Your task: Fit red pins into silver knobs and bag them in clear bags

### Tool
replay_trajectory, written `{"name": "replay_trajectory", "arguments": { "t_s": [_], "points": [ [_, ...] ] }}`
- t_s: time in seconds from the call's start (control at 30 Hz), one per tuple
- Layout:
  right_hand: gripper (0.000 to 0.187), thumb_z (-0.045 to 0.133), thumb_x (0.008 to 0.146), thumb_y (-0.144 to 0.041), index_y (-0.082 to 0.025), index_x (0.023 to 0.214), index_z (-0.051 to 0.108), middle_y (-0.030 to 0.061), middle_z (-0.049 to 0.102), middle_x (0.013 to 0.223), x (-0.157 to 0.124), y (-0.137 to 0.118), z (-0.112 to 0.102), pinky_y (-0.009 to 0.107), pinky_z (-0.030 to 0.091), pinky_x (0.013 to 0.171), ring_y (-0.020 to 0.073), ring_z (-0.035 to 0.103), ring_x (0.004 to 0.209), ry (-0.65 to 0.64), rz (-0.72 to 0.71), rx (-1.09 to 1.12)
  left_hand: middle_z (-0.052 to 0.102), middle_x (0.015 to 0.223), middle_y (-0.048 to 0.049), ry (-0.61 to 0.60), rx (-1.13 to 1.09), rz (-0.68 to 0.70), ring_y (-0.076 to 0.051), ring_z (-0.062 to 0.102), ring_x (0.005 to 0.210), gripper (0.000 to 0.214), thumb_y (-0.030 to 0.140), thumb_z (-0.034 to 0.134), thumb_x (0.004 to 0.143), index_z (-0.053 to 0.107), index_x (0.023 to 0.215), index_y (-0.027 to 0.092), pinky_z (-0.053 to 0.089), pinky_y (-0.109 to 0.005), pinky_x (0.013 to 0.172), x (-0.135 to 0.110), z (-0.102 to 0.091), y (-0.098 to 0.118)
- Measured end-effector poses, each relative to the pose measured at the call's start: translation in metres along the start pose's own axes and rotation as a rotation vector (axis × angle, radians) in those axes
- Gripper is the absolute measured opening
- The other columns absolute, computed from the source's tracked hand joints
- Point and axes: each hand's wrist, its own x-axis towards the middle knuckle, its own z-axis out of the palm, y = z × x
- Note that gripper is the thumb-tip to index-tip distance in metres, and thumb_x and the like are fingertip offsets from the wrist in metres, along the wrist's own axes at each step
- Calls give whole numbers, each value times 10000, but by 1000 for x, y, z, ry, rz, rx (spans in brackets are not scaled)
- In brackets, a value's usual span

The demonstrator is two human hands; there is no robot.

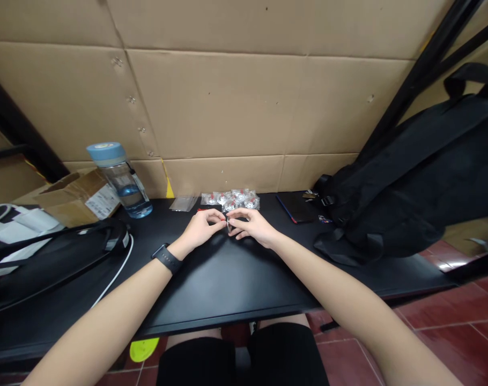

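Over the middle of the black table, my left hand (pixel 206 228) and my right hand (pixel 252 226) meet at the fingertips. Between them is a small round silvery disc (pixel 229 224), seen nearly edge-on. The right fingers pinch it. My left thumb and fingers are closed right beside it, with a bit of red at their tips; what exactly they hold is too small to make out. Just behind the hands lie several clear plastic packets (pixel 239 198) with silvery round pieces and red bits inside. Flat clear plastic bags (pixel 184 203) lie left of these.
To the left stand a blue-lidded water bottle (pixel 125 185), an open cardboard box (pixel 79 198) and a black bag (pixel 63 262) with a white cable. A dark phone-like slab (pixel 294 208) and a black backpack (pixel 421 166) are at the right. Cardboard (pixel 244 107) walls the back.
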Motion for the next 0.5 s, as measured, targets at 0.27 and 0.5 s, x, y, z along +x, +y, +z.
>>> {"name": "replay_trajectory", "arguments": {
  "t_s": [0.27,0.5],
  "points": [
    [448,854,700,-244,-211,1109,676,57,686,1118,3,2,3,182,568,512,108,716,664,74,-118,-78,764,1045,-46,117,274,42,-268,680,1048,209,414,642,870,711,969,242,476,-443,989,-2,-8,13],
    [418,838,708,-240,-206,1092,674,74,695,1146,10,2,-7,186,563,505,96,690,646,157,-185,-148,554,1407,-152,279,888,-74,-409,406,1318,309,409,603,878,705,1137,273,381,-571,982,-8,-28,9]
  ]
}}
